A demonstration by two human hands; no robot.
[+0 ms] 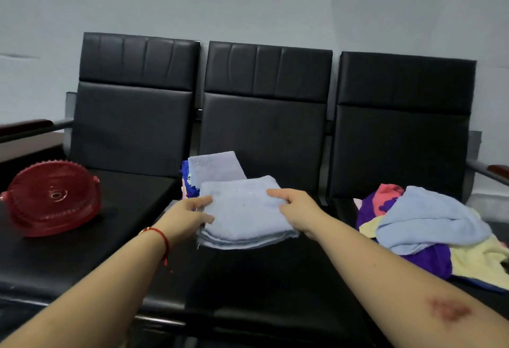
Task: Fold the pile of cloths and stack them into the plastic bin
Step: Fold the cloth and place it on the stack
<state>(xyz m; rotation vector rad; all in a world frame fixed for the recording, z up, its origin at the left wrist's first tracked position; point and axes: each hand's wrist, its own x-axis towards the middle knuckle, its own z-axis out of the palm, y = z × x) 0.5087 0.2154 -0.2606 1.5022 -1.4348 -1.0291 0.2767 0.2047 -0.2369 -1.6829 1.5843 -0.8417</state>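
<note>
A folded pale blue cloth (pixel 245 210) is held at the centre of the frame, just above or on the middle seat (pixel 248 279) of a row of black chairs; whether its underside rests on the seat cannot be told from this angle. It is taken at its two short sides, so that the layers showing along its near edge are kept from sliding apart while it is carried.

The left hand (pixel 190 215) is closed on the cloth's left edge: the thumb is laid on top and the fingers are tucked under. The right hand (pixel 297 210) is closed on the right edge, with the thumb stretched across the top and the fingers hidden beneath. Each grip is narrow, parted only by the thickness of the folded layers.

Just behind the cloth, a stack (pixel 212 171) of folded cloths is seen against the chair back, a grey-lilac one uppermost and blue and pink edges showing at its left side. The held cloth is probably meant for this stack.

At the right of the frame the unfolded pile (pixel 429 226) is heaped on the right-hand seat, well apart from the hands. At the left, a red bin (pixel 52 204) is lying tilted on the left seat, nothing visibly in it.
</note>
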